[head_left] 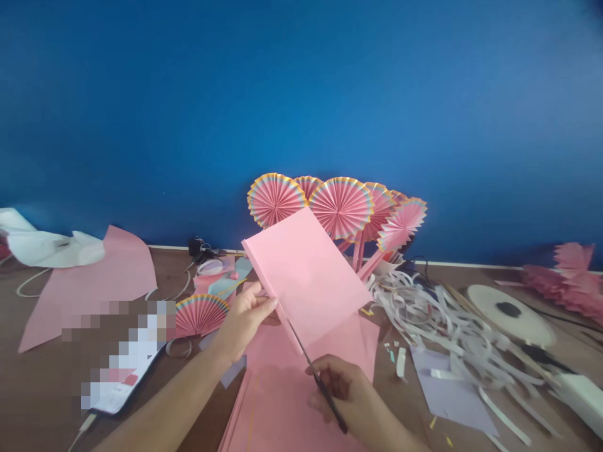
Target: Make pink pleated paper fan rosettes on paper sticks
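Note:
My left hand [245,317] pinches the left edge of a folded pink paper sheet [308,273] and holds it up above the table. My right hand [346,392] grips a pair of scissors [316,378] by the dark handles. The thin blades point up and left and meet the lower left edge of the sheet. Below both hands lie more pink paper sheets [282,402] flat on the brown table [42,376].
Several pink pleated paper fans [339,207] stand against the blue wall [301,94]. A half fan [200,314] lies left of my hand. A heap of white paper strips [438,314], a tape roll [511,311], a large pink sheet [94,276] and cables surround the work spot.

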`<state>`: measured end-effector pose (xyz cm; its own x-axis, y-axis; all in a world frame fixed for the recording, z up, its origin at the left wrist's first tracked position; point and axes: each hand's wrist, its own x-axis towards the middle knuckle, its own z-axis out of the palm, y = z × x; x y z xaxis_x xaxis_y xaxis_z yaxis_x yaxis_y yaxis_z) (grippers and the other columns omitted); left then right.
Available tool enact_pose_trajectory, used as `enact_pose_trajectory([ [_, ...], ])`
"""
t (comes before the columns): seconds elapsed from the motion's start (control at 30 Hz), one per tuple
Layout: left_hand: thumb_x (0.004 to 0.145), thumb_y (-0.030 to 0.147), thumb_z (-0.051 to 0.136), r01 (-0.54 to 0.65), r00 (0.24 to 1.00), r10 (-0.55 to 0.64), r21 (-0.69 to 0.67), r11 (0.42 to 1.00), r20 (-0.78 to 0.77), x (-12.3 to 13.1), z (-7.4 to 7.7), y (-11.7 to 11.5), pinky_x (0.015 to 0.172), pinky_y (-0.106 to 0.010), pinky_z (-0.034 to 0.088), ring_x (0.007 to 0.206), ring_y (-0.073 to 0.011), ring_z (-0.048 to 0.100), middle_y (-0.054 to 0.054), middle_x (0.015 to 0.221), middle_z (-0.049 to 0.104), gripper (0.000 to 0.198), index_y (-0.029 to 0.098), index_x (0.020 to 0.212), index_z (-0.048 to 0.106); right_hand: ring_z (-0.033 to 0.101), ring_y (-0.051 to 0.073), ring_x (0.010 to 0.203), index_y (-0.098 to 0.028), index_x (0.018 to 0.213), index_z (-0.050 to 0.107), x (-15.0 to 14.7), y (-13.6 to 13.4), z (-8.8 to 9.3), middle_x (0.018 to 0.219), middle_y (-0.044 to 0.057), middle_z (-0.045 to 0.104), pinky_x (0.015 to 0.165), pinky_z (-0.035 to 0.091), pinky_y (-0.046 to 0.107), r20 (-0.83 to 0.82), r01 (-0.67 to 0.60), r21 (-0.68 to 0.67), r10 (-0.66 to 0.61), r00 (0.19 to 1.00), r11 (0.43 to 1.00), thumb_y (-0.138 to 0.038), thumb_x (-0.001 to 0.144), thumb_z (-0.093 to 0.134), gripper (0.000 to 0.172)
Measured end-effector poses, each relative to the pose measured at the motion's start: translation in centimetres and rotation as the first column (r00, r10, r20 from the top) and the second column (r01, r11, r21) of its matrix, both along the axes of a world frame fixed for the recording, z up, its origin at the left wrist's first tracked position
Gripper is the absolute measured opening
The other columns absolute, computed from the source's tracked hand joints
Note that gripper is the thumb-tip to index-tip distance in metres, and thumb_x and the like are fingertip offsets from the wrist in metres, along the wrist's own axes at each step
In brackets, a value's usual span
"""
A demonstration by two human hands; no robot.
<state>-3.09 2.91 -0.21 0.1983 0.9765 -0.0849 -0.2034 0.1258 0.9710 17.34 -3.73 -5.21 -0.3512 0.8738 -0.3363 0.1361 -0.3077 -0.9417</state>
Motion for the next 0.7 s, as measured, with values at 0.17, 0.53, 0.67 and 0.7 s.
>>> enact_pose_trajectory([
  [0.17,0.078,0.034,0.067,0.034,0.999,-0.033,-0.052,0.998,0.011,0.62,0.06,-0.39,0.071,-0.033,0.053,0.077,-0.0232,0.070,-0.009,0.086,0.075,0.050,0.014,0.122,0.053,0.039,0.006,0.043,-0.016,0.089,0.059,-0.10,-0.12,-0.34,0.053,-0.010,0.042,0.042,0.030,0.019,-0.019,0.023,0.001,-0.023,1.000,1.000,-0.024,0.066,0.071,0.028],
  [0.53,0.076,0.036,0.068,0.035,0.999,-0.035,-0.055,0.998,0.000,0.76,0.38,-0.61,0.070,-0.031,0.052,0.077,-0.0221,0.070,-0.008,0.086,0.076,0.048,0.016,0.119,0.056,0.038,0.005,0.043,-0.017,0.089,0.058,-0.15,-0.18,-0.16,0.053,-0.010,0.041,0.042,0.027,0.019,-0.015,0.026,-0.006,-0.026,1.000,1.000,-0.025,0.067,0.070,0.026],
  [0.67,0.074,0.038,0.070,0.022,1.000,-0.023,-0.075,0.997,-0.006,0.79,0.65,-0.67,0.069,-0.031,0.052,0.078,-0.0228,0.070,-0.008,0.087,0.076,0.051,0.017,0.118,0.057,0.039,0.006,0.043,-0.017,0.087,0.058,-0.14,-0.22,0.05,0.053,-0.010,0.041,0.042,0.029,0.020,-0.005,0.039,-0.007,-0.039,0.999,0.999,-0.029,0.065,0.073,0.028],
  [0.7,0.073,0.038,0.070,0.019,1.000,-0.019,-0.079,0.997,-0.004,0.80,0.68,-0.65,0.069,-0.031,0.052,0.078,-0.0231,0.070,-0.008,0.087,0.076,0.052,0.017,0.118,0.057,0.039,0.006,0.043,-0.017,0.086,0.058,-0.14,-0.22,0.12,0.053,-0.010,0.041,0.042,0.029,0.020,0.002,0.037,-0.009,-0.037,0.999,0.999,-0.030,0.065,0.073,0.029],
])
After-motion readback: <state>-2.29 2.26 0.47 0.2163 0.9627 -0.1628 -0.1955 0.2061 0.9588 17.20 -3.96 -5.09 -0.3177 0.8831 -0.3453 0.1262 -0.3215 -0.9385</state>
